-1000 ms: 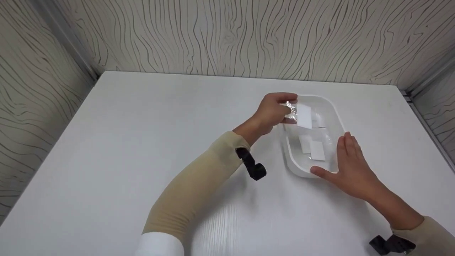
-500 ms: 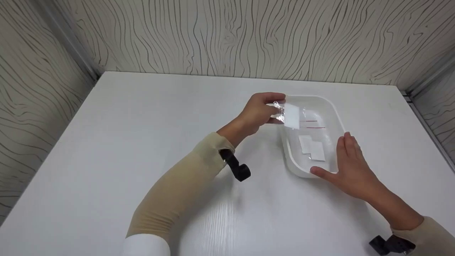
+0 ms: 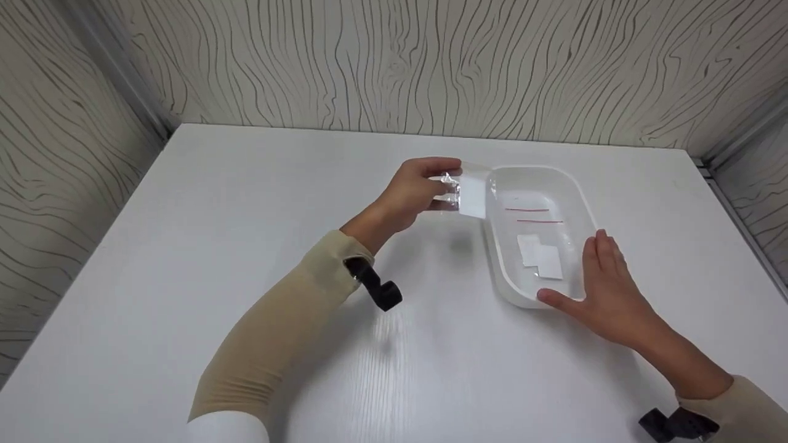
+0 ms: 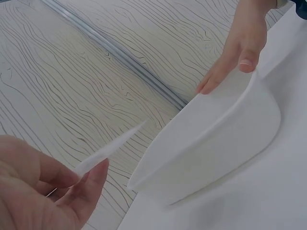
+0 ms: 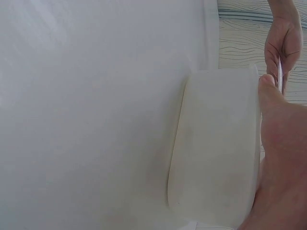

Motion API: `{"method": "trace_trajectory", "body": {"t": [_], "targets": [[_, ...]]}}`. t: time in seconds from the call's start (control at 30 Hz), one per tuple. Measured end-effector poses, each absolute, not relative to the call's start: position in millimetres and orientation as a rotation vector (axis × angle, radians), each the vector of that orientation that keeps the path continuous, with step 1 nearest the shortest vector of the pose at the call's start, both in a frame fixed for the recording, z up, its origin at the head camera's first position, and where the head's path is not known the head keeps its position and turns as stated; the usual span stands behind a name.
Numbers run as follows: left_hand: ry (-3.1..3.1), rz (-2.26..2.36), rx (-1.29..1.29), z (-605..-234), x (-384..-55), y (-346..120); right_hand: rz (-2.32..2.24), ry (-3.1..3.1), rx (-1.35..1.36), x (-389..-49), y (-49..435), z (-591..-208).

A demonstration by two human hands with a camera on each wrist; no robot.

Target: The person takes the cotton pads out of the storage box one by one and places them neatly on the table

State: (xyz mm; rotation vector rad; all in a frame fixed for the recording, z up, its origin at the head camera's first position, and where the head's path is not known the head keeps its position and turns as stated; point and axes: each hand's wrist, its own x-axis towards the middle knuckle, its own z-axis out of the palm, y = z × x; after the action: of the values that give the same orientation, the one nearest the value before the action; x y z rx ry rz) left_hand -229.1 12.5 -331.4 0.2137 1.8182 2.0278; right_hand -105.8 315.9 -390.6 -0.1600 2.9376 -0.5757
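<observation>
My left hand [image 3: 411, 194] pinches a small clear plastic bag with a white rectangular piece [image 3: 473, 195], held up just left of the white tray [image 3: 502, 271]. In the left wrist view this bag [image 4: 108, 149] shows nearly edge-on between thumb and fingers. Spread over the tray's near right corner, my right hand [image 3: 612, 298] touches the rim, its fingers straight along the right side and its thumb on the front edge. Inside the tray lie clear bags with red seal lines [image 3: 540, 221] and white rectangles [image 3: 549, 261]. Their exact outlines are hard to tell.
The tray stands on a white table [image 3: 246, 246], right of its middle. A wall with a wood-grain pattern [image 3: 394, 67] rises behind the table. Black wrist-worn cameras sit on the left sleeve [image 3: 283, 338] and the right sleeve [image 3: 751, 406].
My left hand has moved left with the bag, from over the tray to beside its left rim. The red lines in the tray now show fully. My right hand stays put.
</observation>
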Motion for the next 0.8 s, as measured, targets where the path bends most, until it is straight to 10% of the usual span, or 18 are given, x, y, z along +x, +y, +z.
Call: {"method": "trace_trajectory", "body": {"t": [0.8], "targets": [[1.913, 1.988, 0.1, -333.3, -232.2, -50.0, -0.57, 2.942, -0.183, -105.5, 314.9, -388.9]]}}
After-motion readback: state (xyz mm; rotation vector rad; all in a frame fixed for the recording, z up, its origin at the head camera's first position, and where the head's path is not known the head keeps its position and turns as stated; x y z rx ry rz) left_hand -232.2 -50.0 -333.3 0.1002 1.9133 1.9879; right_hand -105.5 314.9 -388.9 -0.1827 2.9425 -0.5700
